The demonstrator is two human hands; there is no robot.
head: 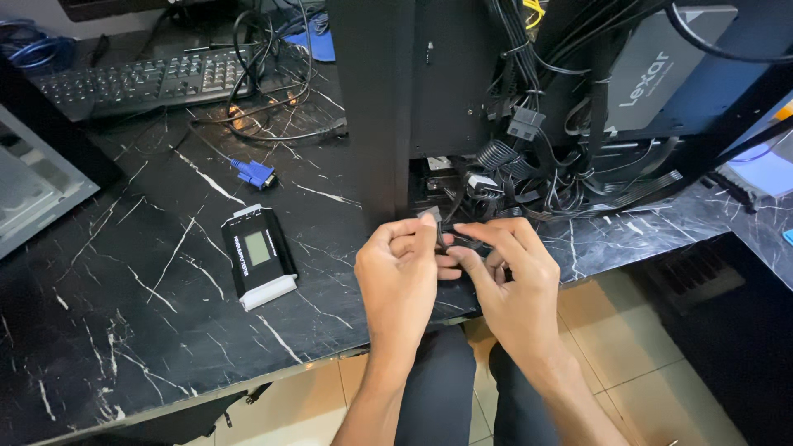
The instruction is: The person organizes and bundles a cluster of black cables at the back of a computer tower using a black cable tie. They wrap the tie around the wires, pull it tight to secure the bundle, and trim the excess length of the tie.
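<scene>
Both hands (458, 264) pinching blk connector (429, 216), marble desk (149, 314)

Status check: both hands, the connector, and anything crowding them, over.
Left hand and right hand both pinched on a small cable connector at the table edge. Open computer case close behind. Tangle of black cables crowding the right side.

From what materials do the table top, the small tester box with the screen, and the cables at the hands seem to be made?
Table top: looks like black marble or a marble-look laminate, glossy, with white veins; which one is unclear. Tester box: probably black plastic with a pale end plate, perhaps metal, and a grey screen. Cables: flat black insulated wires, matt, probably plastic-sheathed. The left hand and right hand pinch a small dark connector, probably plastic.
</scene>
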